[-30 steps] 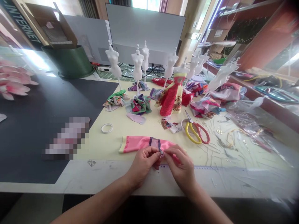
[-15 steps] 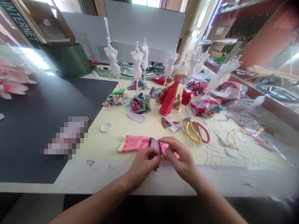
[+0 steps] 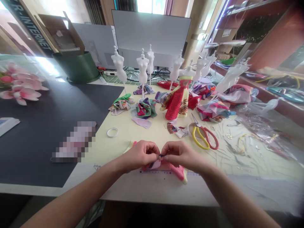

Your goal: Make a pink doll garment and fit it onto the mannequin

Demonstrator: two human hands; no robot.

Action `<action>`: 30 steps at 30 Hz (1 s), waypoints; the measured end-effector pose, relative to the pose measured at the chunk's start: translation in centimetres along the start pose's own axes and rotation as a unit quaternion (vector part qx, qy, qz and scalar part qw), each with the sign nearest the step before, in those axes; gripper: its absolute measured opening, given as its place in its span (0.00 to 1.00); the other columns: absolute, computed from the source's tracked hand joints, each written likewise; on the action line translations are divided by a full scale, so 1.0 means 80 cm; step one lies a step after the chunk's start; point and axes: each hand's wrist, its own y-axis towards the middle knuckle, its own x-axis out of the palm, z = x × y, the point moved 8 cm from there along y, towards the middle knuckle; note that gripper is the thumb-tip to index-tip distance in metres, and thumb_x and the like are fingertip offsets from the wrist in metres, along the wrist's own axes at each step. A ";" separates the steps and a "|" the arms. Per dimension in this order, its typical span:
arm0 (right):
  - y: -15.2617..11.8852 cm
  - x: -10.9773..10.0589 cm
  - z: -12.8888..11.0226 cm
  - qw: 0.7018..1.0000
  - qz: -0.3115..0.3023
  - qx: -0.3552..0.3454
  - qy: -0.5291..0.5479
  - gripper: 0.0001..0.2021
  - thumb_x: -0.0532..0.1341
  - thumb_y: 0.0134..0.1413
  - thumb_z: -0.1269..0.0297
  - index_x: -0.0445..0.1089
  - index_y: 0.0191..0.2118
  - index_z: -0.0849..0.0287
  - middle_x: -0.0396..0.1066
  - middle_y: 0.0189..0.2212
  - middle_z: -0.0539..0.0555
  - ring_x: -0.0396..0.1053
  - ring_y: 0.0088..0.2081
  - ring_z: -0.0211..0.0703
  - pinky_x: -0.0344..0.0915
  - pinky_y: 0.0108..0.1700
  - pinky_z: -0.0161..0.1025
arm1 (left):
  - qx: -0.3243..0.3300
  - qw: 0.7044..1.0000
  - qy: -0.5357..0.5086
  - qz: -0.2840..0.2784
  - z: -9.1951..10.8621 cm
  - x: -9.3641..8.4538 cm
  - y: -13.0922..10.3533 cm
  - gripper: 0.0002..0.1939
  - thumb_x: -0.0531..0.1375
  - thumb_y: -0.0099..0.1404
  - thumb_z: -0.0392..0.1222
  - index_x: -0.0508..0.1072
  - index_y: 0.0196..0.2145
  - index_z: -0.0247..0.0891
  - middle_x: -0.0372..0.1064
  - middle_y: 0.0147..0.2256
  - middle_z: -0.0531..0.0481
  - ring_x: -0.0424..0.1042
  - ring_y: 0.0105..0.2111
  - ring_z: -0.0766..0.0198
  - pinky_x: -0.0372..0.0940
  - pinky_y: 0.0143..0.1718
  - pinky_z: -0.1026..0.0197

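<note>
My left hand (image 3: 143,155) and my right hand (image 3: 182,154) meet above the front of the table, thumbs and fingertips pinched together. Between them they grip a small pink cloth piece (image 3: 178,172) by its dark patterned trim. The cloth is bunched, and my hands hide much of it; a pink end with a pale yellow edge sticks out below my right hand. Beneath it runs a ruler (image 3: 144,172). To the right of my hands lie scissors (image 3: 200,136) with one yellow and one red handle. A white ring-shaped roll (image 3: 112,132) is at the left.
Several white mini dress forms (image 3: 142,69) stand at the back; one wears a red and yellow dress (image 3: 175,103). Fabric scraps (image 3: 145,108) are heaped around them. Clear plastic bags (image 3: 263,136) and thread bits lie right. A black mat (image 3: 42,126) covers the left.
The pink cloth lay flat, stretching left of my hands; now it is gathered up and folded between them. Both hands have come together in a pinch. The view has shifted slightly.
</note>
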 end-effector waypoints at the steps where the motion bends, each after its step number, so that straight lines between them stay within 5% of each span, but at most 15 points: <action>1: 0.001 0.000 0.000 1.000 -0.003 0.008 0.013 0.08 0.62 0.50 0.61 0.69 0.34 0.60 0.68 0.25 0.48 0.63 0.25 0.32 0.57 0.24 0.29 | -0.007 1.000 -0.012 -0.010 0.001 -0.001 0.002 0.02 0.55 0.53 0.34 0.68 0.27 0.35 0.64 0.19 0.56 0.59 0.17 0.72 0.53 0.19 0.68; 8: 0.022 -0.012 0.003 0.997 0.067 -0.022 0.044 0.05 0.62 0.48 0.65 0.70 0.30 0.61 0.67 0.23 0.48 0.62 0.24 0.32 0.56 0.24 0.29 | -0.004 0.999 -0.045 -0.014 0.010 -0.015 0.014 0.02 0.57 0.53 0.35 0.68 0.26 0.34 0.64 0.21 0.55 0.62 0.19 0.72 0.54 0.21 0.69; 19: 0.039 -0.002 0.036 0.967 0.084 -0.042 0.238 0.03 0.60 0.49 0.67 0.69 0.29 0.60 0.70 0.24 0.49 0.66 0.27 0.35 0.60 0.29 0.31 | -0.004 0.990 -0.140 0.034 -0.027 -0.018 0.031 0.04 0.57 0.54 0.39 0.68 0.26 0.35 0.64 0.21 0.55 0.61 0.20 0.71 0.52 0.22 0.68; 30: 0.036 0.001 0.031 0.973 0.106 -0.031 0.202 0.04 0.61 0.47 0.65 0.68 0.26 0.60 0.68 0.22 0.48 0.64 0.25 0.34 0.58 0.27 0.30 | 0.025 0.991 -0.118 0.058 -0.013 -0.023 0.024 0.06 0.57 0.56 0.39 0.68 0.26 0.34 0.65 0.23 0.54 0.62 0.23 0.70 0.56 0.25 0.69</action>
